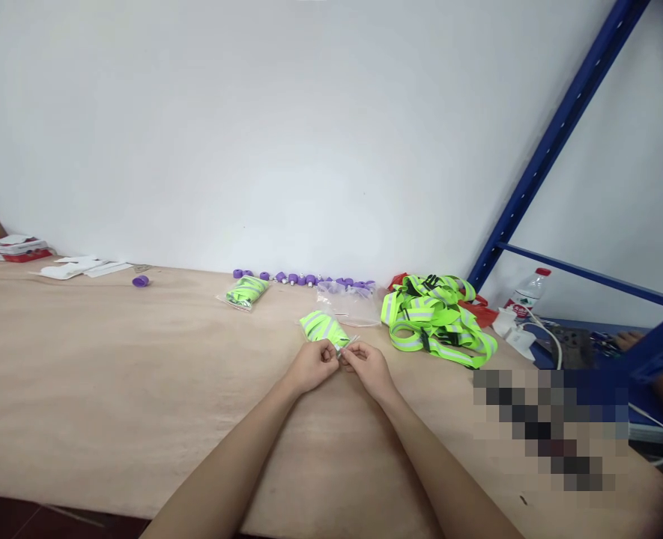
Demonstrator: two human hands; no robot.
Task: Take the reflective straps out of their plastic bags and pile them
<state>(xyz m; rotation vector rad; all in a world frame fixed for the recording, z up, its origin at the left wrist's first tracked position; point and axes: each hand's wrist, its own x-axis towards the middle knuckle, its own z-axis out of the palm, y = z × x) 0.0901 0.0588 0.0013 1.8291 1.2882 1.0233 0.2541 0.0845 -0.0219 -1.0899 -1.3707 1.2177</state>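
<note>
Nearest the camera, two forearms [227,449] enter from 7 and 5 o'clock. They cross the worktop [111,389]. Directions below are taken from the hands.

A heap of reflective straps [440,318] with black buckles lies at 2 o'clock. The left hand [313,367] and right hand [369,367] nearly meet; each appears to pinch the near edge of a filled bag [324,327] between thumb and fingertips. This bag lies just beyond them at 11 o'clock. A second bag [246,292] lies at 10 o'clock. Purple parts [309,281] line the wall at 12 o'clock.

Possible faults: an uneven pinch, or strap caught at the edge, could crease the film or leave a gap. Interlaced loops and buckles could snag the heap.

Markings: the bottle [525,296] at 2 o'clock has a red label; its lettering is too small to read.
</note>
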